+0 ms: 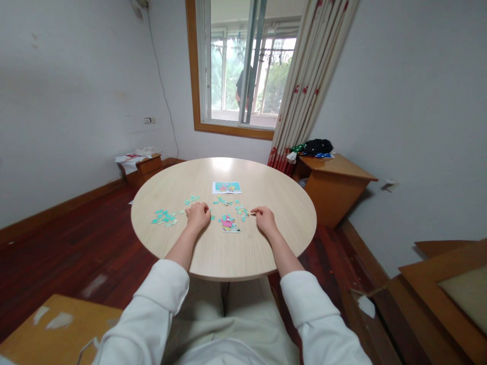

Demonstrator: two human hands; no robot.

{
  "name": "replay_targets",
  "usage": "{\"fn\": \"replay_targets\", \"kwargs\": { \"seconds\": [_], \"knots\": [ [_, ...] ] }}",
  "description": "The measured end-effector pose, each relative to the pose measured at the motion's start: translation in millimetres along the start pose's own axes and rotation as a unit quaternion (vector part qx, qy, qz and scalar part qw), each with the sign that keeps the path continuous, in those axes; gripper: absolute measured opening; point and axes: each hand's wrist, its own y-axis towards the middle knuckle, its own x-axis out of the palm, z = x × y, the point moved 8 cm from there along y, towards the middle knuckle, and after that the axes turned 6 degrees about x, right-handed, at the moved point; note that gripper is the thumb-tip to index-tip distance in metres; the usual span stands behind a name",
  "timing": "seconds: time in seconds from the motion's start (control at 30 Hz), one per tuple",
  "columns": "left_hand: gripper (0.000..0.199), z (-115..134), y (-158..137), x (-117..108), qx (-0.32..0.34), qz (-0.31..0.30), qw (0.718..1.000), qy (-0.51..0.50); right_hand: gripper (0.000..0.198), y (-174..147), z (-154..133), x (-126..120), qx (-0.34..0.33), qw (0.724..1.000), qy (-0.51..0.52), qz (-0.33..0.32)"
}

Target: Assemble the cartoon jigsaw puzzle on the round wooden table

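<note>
On the round table lies a partly joined jigsaw puzzle (229,223) with a pink figure in it. My left hand (198,216) rests left of it, fingers curled in; whatever they hold, if anything, is hidden. To the puzzle's right, my right hand (265,219) has its thumb and forefinger close together, tips beside a small group of loose puzzle pieces (241,210). I cannot make out what is between them. More loose pieces (223,201) lie beyond the puzzle. A heap of turquoise pieces (164,218) spreads to the left of my left hand.
A printed picture card (227,187) lies farther back on the pale round table (262,177). Behind stand a window and a curtain (300,86). A wooden cabinet (335,187) with cloths on top is at the right, a low drawer unit (149,165) at the left.
</note>
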Motion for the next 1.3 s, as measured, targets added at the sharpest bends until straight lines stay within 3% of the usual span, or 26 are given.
{"fn": "replay_targets", "kwargs": {
  "seconds": [0.73, 1.07, 1.3],
  "knots": [
    [0.022, -4.4, 2.8, 3.3, -0.018, -0.008, 1.0, -0.011, 0.031, 2.3, 4.6, 0.7, 0.007, 1.0, 0.002, -0.003],
    [0.024, -8.0, -2.0, -6.0, -0.053, 0.02, 0.998, 0.01, 0.032, 1.1, 0.9, 0.8, 0.015, 1.0, -0.012, -0.019],
    [0.023, -8.4, -0.3, -2.7, -0.046, 0.016, 0.999, 0.001, 0.019, -20.5, -39.2, 8.8, -0.128, 0.981, -0.125, -0.073]
  ]
}}
